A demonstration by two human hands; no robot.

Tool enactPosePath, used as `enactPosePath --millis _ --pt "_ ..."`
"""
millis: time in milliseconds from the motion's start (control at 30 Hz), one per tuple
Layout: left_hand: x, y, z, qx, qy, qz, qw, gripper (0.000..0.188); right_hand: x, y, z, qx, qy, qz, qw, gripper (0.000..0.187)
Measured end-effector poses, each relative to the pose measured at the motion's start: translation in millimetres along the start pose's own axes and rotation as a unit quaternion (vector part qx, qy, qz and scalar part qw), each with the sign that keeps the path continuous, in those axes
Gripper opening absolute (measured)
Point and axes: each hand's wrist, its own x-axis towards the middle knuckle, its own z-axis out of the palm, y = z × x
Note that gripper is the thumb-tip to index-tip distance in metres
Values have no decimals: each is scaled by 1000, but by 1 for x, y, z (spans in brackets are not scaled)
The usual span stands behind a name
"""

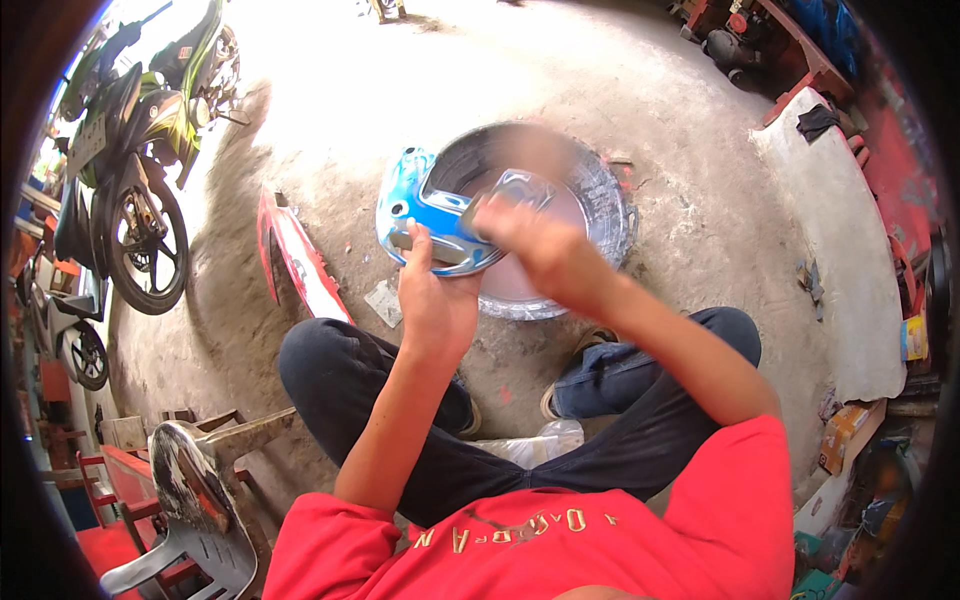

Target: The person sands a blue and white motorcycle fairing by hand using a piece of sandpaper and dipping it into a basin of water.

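My left hand (437, 300) grips the lower edge of a blue, white and silver motorcycle body panel (425, 222), its thumb over the near side. The panel is tilted above the left part of a round, dark-walled basin (622, 215) that holds cloudy pinkish liquid. At the panel's right part is my right hand (530, 240), closed and smeared by motion. A small dark grey piece shows at its fingertips, but what it is cannot be made out. Part of the panel is hidden behind that hand.
A red and white panel (300, 258) lies left of the basin, near a pale scrap (383, 303). Between my legs lies a clear plastic container (540, 445). Motorcycles (140, 190) stand at left, above a worn chair (205, 500). A pale slab (840, 260) runs along the right.
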Motion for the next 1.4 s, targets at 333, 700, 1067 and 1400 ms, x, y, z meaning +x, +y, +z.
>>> enactPosePath --millis 333,700,1067,1400 --pt "0 -1 5 5 -8 -17 1000 37 -2 12 -4 -15 41 90 995 45" --pt "-3 -4 6 27 9 -3 1000 39 -18 54 7 -112 51 174 977 41" --pt "0 -5 3 39 4 -19 999 36 -9 -4 16 -28 55 68 996 41" --pt "24 1 -22 35 -1 -40 999 39 -8 -4 17 5 20 47 999 38"
